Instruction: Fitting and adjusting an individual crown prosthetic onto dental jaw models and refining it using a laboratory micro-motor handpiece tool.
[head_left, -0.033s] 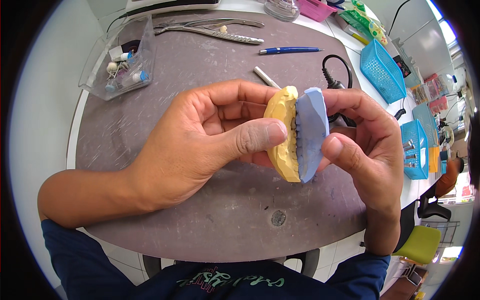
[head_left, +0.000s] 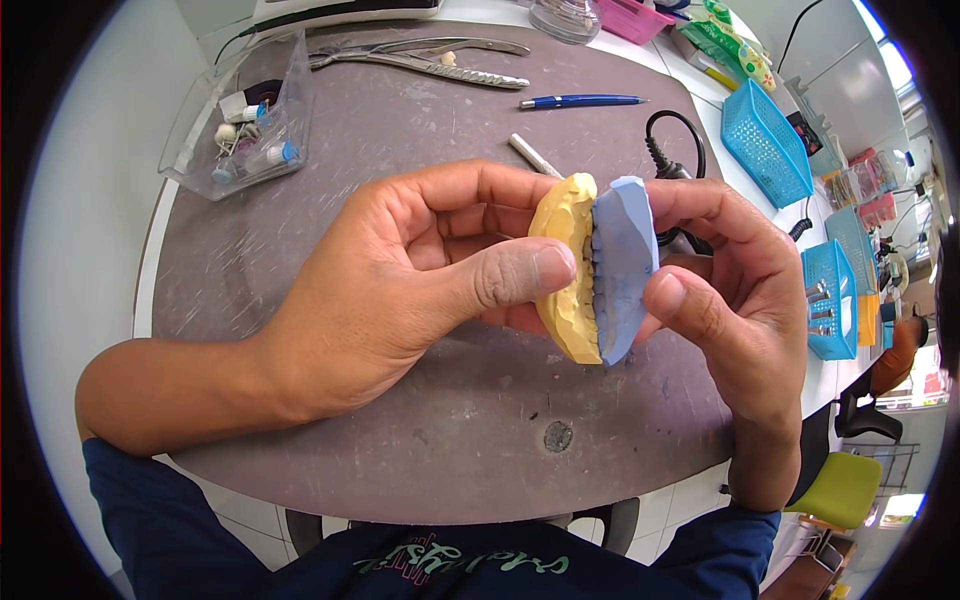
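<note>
Above the middle of the work table, my left hand (head_left: 440, 265) holds a yellow dental cast (head_left: 572, 320), thumb on its near face and fingers behind it. My right hand (head_left: 725, 280) grips a blue dental cast (head_left: 622, 270) between thumb and fingers. The two casts stand on edge, side by side, their tooth rows pressed face to face along an upright seam. The fingertips behind both casts are partly hidden. Just beyond my left fingers lies a white-silver rod-shaped tool (head_left: 533, 154), its lower end hidden behind the hand.
On the grey-brown table mat (head_left: 440, 450) lie large metal pliers (head_left: 430, 65) and a blue pen (head_left: 583, 101). A clear tray (head_left: 185, 150) with small polishing bits stands at the left. A black-corded handpiece (head_left: 675, 165) rests behind my right hand. Blue baskets (head_left: 765, 140) line the right side.
</note>
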